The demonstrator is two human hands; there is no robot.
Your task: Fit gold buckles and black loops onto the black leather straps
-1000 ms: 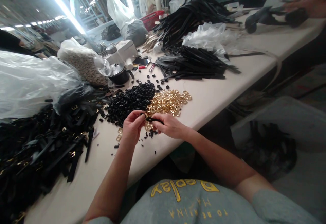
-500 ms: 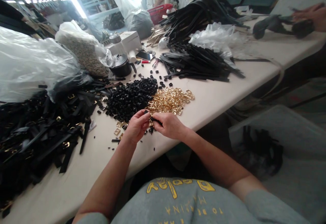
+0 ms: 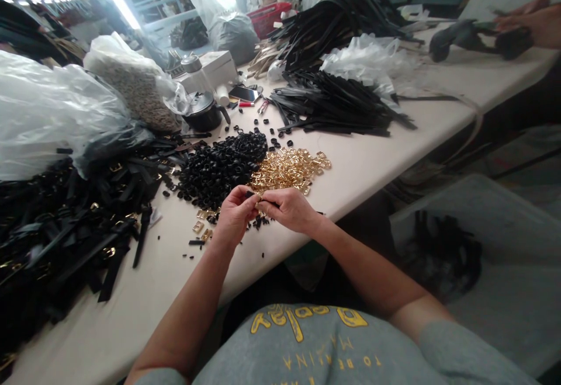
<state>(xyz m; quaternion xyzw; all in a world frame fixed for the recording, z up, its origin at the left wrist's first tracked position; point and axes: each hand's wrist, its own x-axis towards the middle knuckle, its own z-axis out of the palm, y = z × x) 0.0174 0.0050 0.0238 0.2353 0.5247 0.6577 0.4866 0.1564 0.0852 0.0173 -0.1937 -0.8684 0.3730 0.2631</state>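
Observation:
My left hand and my right hand meet above the near edge of the piles, fingers pinched together. Between them runs a short black strap, mostly covered by the fingers. A glint of gold shows at the fingertips, probably a buckle; its exact fit on the strap is hidden. Just beyond my hands lie a heap of small black loops and a heap of gold buckles. A few loose gold buckles rest left of my left hand.
Black straps with buckles cover the table's left side, under clear plastic. Farther back stand a filled bag, a dark lidded pot and a phone. Bundled black strips lie behind. Another person's hand is at far right.
My hands stay together with small finger movements; the right hand's grip on the strap has shifted slightly. The whole view has moved a little.

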